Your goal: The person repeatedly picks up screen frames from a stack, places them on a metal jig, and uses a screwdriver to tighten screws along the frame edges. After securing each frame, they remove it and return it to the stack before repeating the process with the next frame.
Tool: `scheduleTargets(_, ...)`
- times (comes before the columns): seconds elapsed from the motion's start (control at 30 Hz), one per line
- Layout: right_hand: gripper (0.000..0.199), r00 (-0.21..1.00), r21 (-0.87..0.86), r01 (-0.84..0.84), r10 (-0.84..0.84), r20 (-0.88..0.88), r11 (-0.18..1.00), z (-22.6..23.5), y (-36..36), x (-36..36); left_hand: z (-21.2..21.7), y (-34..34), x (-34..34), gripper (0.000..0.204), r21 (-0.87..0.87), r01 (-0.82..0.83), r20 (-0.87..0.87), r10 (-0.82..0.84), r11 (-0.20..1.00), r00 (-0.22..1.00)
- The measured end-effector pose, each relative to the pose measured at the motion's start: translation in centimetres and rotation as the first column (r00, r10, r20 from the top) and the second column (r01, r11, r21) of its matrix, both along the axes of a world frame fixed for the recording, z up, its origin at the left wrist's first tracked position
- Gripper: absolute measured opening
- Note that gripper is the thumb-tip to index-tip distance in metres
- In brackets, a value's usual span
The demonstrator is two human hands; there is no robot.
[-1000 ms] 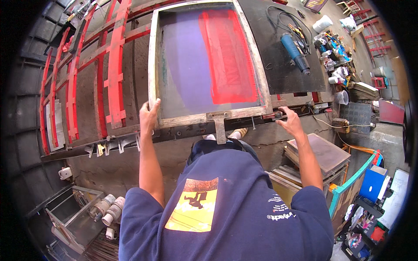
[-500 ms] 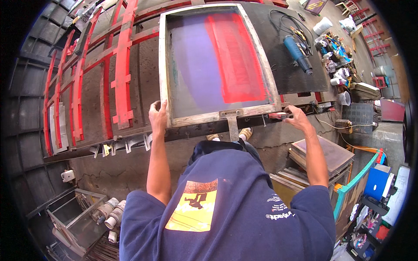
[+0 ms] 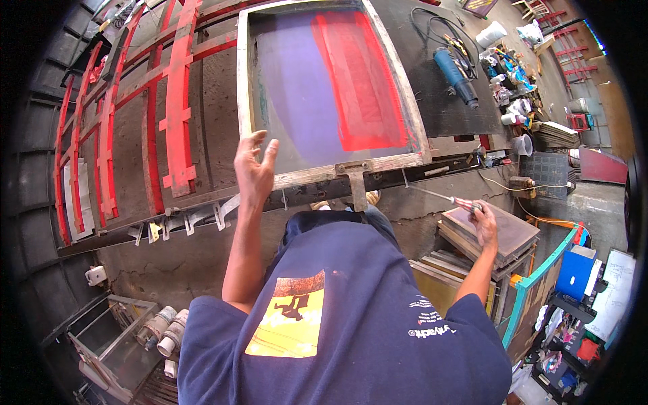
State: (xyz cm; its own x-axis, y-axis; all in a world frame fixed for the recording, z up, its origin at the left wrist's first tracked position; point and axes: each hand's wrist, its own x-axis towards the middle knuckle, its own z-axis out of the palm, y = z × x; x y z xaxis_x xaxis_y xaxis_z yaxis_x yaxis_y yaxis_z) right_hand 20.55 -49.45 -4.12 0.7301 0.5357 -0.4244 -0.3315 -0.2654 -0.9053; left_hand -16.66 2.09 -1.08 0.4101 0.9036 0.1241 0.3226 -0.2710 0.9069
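Note:
A wooden-framed printing screen (image 3: 331, 172) lies on the long dark table (image 3: 216, 101), its mesh purple with a wide red band (image 3: 354, 74). A metal bracket (image 3: 356, 183) hangs from the middle of the frame's near rail. My left hand (image 3: 255, 169) hovers with fingers spread just by the frame's near left corner and holds nothing. My right hand (image 3: 484, 226) is lower, off the table's edge, closed on the striped handle of a screwdriver (image 3: 442, 197). Its thin shaft points up and left toward the table's front edge.
Red curved strips (image 3: 177, 101) run along the table to the left. A blue power tool (image 3: 455, 74), cables and small pots lie at the far right. A stack of flat screens (image 3: 503, 236) stands below my right hand, and a glass-sided box (image 3: 108, 337) with rolls sits at lower left.
My left hand has come off the frame's corner and opened. My right hand has drawn back down from the table's edge with the screwdriver.

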Motion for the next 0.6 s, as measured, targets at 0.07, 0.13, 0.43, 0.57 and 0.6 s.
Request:
scheduleTargets(0.07,0.037,0.995,-0.004,0.101,-0.101,-0.015,0.995,0.8,-3.9,-0.4,1.0,-0.8,1.2,0.03,-0.069,0.112,-0.033,-0.114,0.991,0.993)
scheduleTargets(0.13,0.037,0.987,0.036,0.158,-0.158,-0.009,0.987,1.5,-5.5,-1.0,2.5,-1.8,3.0,0.027,-0.095,0.326,-0.021,-0.33,0.941,0.944)
scheduleTargets(0.43,0.035,0.887,0.14,0.01,-0.073,0.456,0.99,12.7,17.6,-4.8,8.7,-4.4,13.6,0.028,-0.111,0.978,-0.106,-0.98,0.178,0.167)
scheduleTargets(0.57,0.028,0.747,0.132,-0.204,0.067,0.661,0.97,16.7,27.4,-7.5,7.1,-2.8,13.8,0.022,-0.018,0.981,-0.168,-0.968,0.193,0.187)
scheduleTargets(0.6,0.027,0.729,0.134,-0.259,0.102,0.677,0.957,17.6,28.8,-8.6,6.8,-2.5,13.4,0.02,-0.012,0.975,-0.159,-0.963,0.221,0.217)
